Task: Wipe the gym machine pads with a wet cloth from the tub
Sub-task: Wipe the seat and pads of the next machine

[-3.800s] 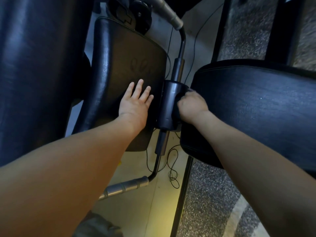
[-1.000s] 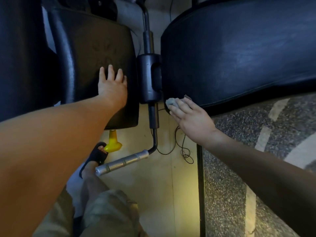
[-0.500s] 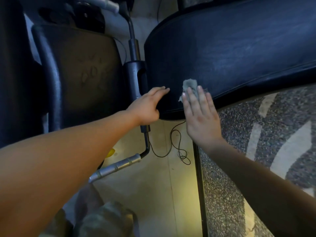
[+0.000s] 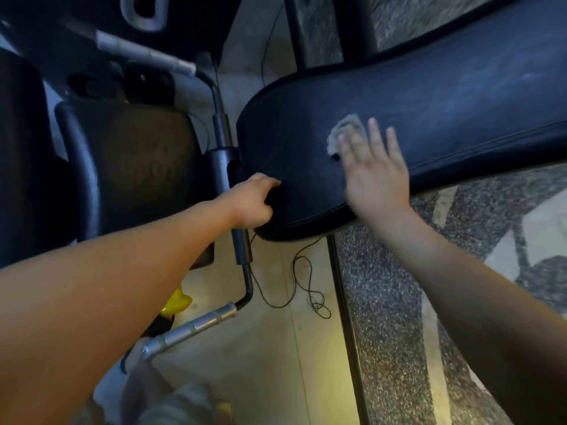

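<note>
The right hand, fingers straight, presses the grey cloth on the large pad; at its 9 o'clock the left hand grips the pad's end

The right hand has slid the cloth up the pad. The left hand, beside it, now grips the pad's end.

The cloth lies on the right pad near its front edge, under the right hand. The left hand grips that pad's left end. A post stands between it and the left pad. A cable lies on the floor below.
</note>
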Available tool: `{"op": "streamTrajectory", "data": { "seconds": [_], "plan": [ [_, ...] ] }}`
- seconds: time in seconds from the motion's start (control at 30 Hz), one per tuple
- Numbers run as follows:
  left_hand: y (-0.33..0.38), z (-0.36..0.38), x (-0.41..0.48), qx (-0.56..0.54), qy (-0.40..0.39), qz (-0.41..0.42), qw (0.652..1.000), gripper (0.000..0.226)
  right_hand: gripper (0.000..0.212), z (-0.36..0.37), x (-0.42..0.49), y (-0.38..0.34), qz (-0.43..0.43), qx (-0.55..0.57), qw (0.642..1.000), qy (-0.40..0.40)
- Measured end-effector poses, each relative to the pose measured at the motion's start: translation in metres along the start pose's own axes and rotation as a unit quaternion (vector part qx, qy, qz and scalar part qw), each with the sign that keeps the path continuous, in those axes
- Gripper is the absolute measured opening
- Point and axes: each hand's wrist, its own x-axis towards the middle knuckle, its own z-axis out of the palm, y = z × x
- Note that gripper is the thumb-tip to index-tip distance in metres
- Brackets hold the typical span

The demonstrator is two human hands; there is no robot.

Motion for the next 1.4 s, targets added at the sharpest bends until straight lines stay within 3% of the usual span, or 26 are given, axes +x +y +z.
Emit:
{"op": "streamTrajectory", "data": {
  "seconds": [0.07, 0.13, 0.23, 0.33, 0.4, 0.47, 0.53, 0.63, 0.73, 0.8, 0.87, 0.93, 1.03, 1.1, 1.3, 1.33, 1.4],
  "plan": [
    [0.009, -0.009, 0.005, -0.007, 0.016, -0.013, 1.000, 0.071, 0.057, -0.007, 0.018, 0.011, 0.058, 0.013, 0.998, 0.006],
    [0.010, -0.013, 0.009, -0.013, 0.003, -0.036, 0.999, 0.072, 0.060, 0.000, 0.026, -0.007, 0.060, 0.028, 0.998, 0.023],
    [-0.001, -0.012, 0.009, -0.014, -0.013, -0.060, 0.998, 0.068, 0.064, 0.029, 0.020, -0.064, -0.050, 0.053, 0.997, 0.023],
    [-0.019, -0.012, 0.005, -0.005, 0.008, -0.077, 0.997, 0.056, 0.069, 0.045, 0.004, -0.111, -0.202, 0.048, 0.975, -0.074],
    [-0.029, -0.016, 0.002, -0.002, 0.019, -0.083, 0.996, 0.055, 0.075, 0.040, 0.006, -0.105, -0.234, 0.029, 0.965, -0.113],
    [-0.031, -0.021, 0.001, -0.001, 0.025, -0.081, 0.996, 0.054, 0.074, 0.028, 0.027, -0.080, -0.186, 0.011, 0.980, -0.070],
    [-0.028, -0.026, 0.005, -0.016, 0.037, -0.075, 0.996, 0.051, 0.069, 0.015, 0.066, -0.046, -0.068, 0.019, 0.997, -0.030],
    [-0.021, -0.030, 0.015, -0.027, 0.044, -0.067, 0.996, 0.047, 0.060, 0.004, 0.115, -0.024, 0.038, 0.027, 0.998, -0.034],
    [-0.022, -0.036, 0.025, -0.011, 0.046, -0.075, 0.996, 0.047, 0.064, 0.023, 0.109, -0.064, -0.061, 0.035, 0.997, -0.021],
    [-0.025, -0.041, 0.029, -0.009, 0.062, -0.085, 0.994, 0.048, 0.062, 0.033, 0.083, -0.097, -0.175, 0.038, 0.982, -0.059],
    [-0.026, -0.047, 0.030, -0.008, 0.077, -0.094, 0.993, 0.047, 0.058, 0.028, 0.077, -0.100, -0.218, 0.033, 0.970, -0.100],
    [-0.025, -0.052, 0.030, -0.007, 0.085, -0.100, 0.991, 0.045, 0.059, 0.018, 0.098, -0.077, -0.166, 0.016, 0.983, -0.076],
    [-0.013, -0.058, 0.033, -0.003, 0.092, -0.095, 0.991, 0.043, 0.060, -0.003, 0.135, -0.022, 0.001, 0.030, 0.999, -0.045],
    [0.004, -0.061, 0.035, 0.007, 0.096, -0.084, 0.992, 0.043, 0.059, -0.004, 0.130, -0.001, 0.037, 0.051, 0.998, -0.023],
    [0.077, -0.073, 0.048, 0.047, 0.088, -0.021, 0.995, 0.049, 0.066, 0.000, 0.020, -0.001, -0.176, 0.067, 0.979, -0.084],
    [0.086, -0.074, 0.050, 0.055, 0.088, -0.013, 0.994, 0.049, 0.067, -0.008, 0.019, 0.011, -0.180, 0.047, 0.979, -0.087],
    [0.108, -0.078, 0.052, 0.070, 0.082, 0.005, 0.994, 0.051, 0.073, -0.020, 0.028, 0.049, -0.103, 0.015, 0.993, -0.060]
  ]
}}
